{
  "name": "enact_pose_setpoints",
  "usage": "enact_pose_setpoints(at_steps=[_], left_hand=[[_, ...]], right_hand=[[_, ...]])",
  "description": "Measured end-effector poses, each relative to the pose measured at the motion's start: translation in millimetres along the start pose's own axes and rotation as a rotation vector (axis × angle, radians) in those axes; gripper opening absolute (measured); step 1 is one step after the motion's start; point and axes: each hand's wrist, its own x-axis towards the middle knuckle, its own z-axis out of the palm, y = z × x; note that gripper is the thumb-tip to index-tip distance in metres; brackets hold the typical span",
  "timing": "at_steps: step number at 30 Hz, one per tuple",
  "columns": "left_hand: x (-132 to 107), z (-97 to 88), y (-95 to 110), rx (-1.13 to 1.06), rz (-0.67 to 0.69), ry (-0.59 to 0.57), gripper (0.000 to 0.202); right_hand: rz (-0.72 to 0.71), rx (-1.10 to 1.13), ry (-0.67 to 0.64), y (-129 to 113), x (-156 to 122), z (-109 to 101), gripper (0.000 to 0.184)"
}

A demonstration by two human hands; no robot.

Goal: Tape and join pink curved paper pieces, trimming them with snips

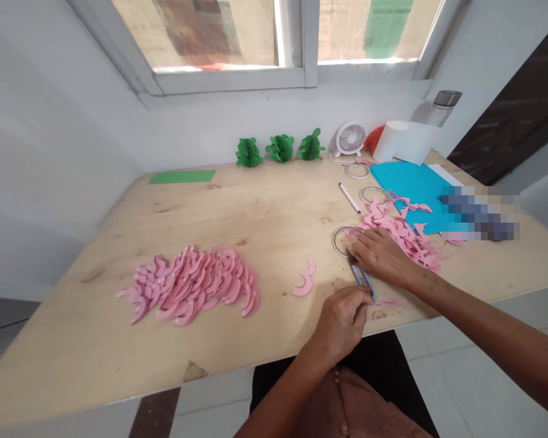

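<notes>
My left hand (pixel 344 316) is closed near the table's front edge, fingertips pinched by the handle end of blue thread snips (pixel 364 281). What it holds, if anything, is too small to tell. My right hand (pixel 378 252) bends over the right edge of a thin tape roll (pixel 336 242), its fingers drawn together and their grip hidden. The snips lie between both hands, with dark blades pointing at the roll. A wavy pink cut-out (pixel 305 283) lies left of the hands. Further left is a heap of curved pink pieces (pixel 201 283).
Pink scraps (pixel 399 234) pile up beyond my right hand, partly over blue sheets (pixel 411 182). Two more tape rolls (pixel 373 195) and a marker (pixel 349 198) lie behind. Along the wall stand green paper shapes (pixel 281 149), a small fan (pixel 351 139) and a white roll (pixel 391 141).
</notes>
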Motion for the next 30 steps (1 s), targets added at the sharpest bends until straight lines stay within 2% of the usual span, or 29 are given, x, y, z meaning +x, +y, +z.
enact_pose_setpoints(at_steps=[12,18,23,30], left_hand=[[0,1.2,-1,0.012,-0.010,0.004,0.024],[0,1.7,-2,-0.004,0.003,0.008,0.024],[-1,2.0,-2,-0.003,0.012,0.010,0.022],[0,1.4,-2,-0.003,0.023,0.015,0.022]], right_hand=[[0.041,0.135,-0.022,-2,-6,-4,0.017],[0.140,0.163,0.037,13,-14,-12,0.018],[0.085,0.144,0.032,9,-17,-12,0.012],[0.016,0.016,0.003,0,-7,-11,0.015]])
